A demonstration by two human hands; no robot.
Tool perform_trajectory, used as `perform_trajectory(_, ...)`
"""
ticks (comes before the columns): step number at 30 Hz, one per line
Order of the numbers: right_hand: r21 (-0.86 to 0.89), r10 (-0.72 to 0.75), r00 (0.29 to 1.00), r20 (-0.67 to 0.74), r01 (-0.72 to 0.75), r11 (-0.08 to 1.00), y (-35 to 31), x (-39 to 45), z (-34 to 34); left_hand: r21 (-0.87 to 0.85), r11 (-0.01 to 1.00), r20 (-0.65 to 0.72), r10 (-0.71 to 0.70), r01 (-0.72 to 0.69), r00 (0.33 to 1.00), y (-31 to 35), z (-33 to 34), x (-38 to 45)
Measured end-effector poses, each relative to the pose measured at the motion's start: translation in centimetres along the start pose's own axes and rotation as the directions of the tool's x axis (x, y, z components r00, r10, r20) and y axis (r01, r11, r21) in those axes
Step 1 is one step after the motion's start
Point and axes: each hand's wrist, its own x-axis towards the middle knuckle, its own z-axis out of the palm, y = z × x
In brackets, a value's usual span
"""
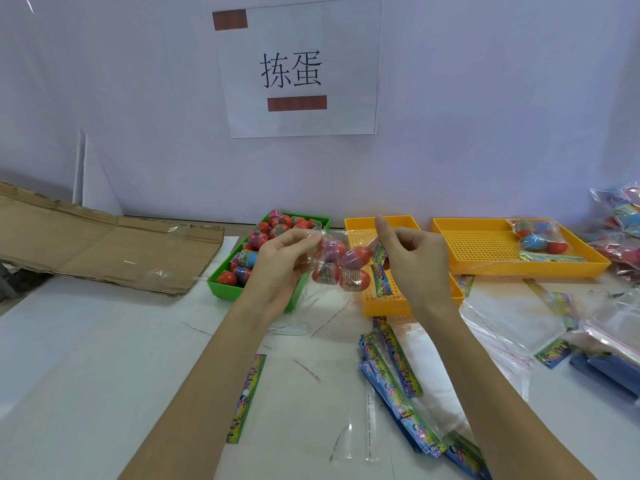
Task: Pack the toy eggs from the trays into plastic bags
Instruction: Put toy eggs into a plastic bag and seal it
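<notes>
Along the near edge of the table (pixel 104 341): a loose printed card strip (pixel 246 398) left of centre, a fanned stack of card-topped empty bags (pixel 398 379) toward the right, thin peel-off strips scattered between. Off by the right edge, more clear bags (pixel 519 327) lying flat.

Up above the middle of the table, held clear of it: a clear plastic bag (pixel 341 263) with four red eggs (pixel 353 278) inside. Left hand (pixel 277 268) palm up, fingers curled, pinching the bag's left end. Right hand (pixel 414 258) pinching the right end by the printed card, index finger pointing straight up. Bag stretched between the two hands.

Just behind the left hand, a green tray (pixel 225 282) crowded with red eggs and at least one blue one. Behind the right hand, a yellow tray (pixel 381 303), a printed card lying in it. Further right, a second yellow tray (pixel 485 251) with one packed bag (pixel 538 237) of red and blue eggs in its far right corner. Beyond, at the far right edge, a pile of packed bags (pixel 623 220).

Far left corner: flattened cardboard (pixel 104 251). Back wall: a white paper sign (pixel 298 67) with two black characters.
</notes>
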Motion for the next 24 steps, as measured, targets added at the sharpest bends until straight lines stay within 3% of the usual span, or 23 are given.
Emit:
perform_trajectory(4, 0.03, 0.017, 1.0, 0.002, -0.018, 0.999, 0.3, 0.1, -0.2, 0.001, 1.0, 0.063, -0.016, 0.016, 0.998, 0.1, 0.5, -0.3)
perform_trajectory(9, 0.068, 0.029, 0.997, 0.076, -0.034, 0.997, -0.3, 0.2, -0.5, -0.005, 0.999, 0.047, 0.032, -0.032, 0.998, 0.2, 0.5, -0.3)
perform_trajectory(13, 0.198, 0.202, 0.916, 0.346, -0.282, 0.939, -0.7, 0.0, -0.4, -0.049, 0.995, -0.038, 0.085, -0.087, 0.996, -0.1, 0.6, -0.3)
perform_trajectory(16, 0.26, 0.253, 0.898, 0.359, -0.356, 0.898, -0.3, -0.1, -0.1, -0.024, 0.995, -0.049, 0.098, -0.1, 0.994, 0.0, 0.7, -0.3)
perform_trajectory(19, 0.274, 0.228, 0.884, 0.409, -0.357, 0.893, -0.4, 0.0, -0.6, 0.073, 0.996, 0.073, 0.055, -0.06, 0.996, 0.3, 0.5, -0.1)
perform_trajectory(21, 0.249, 0.218, 0.861, 0.459, -0.36, 0.899, -0.3, 0.0, -0.9, 0.206, 0.972, 0.143, 0.087, -0.115, 0.986, 0.2, 0.3, -0.3)
perform_trajectory(24, 0.268, 0.28, 0.846, 0.453, -0.429, 0.863, -0.4, 0.1, -1.1, 0.206, 0.969, 0.073, 0.121, -0.134, 0.99, 0.0, 0.2, -0.4)
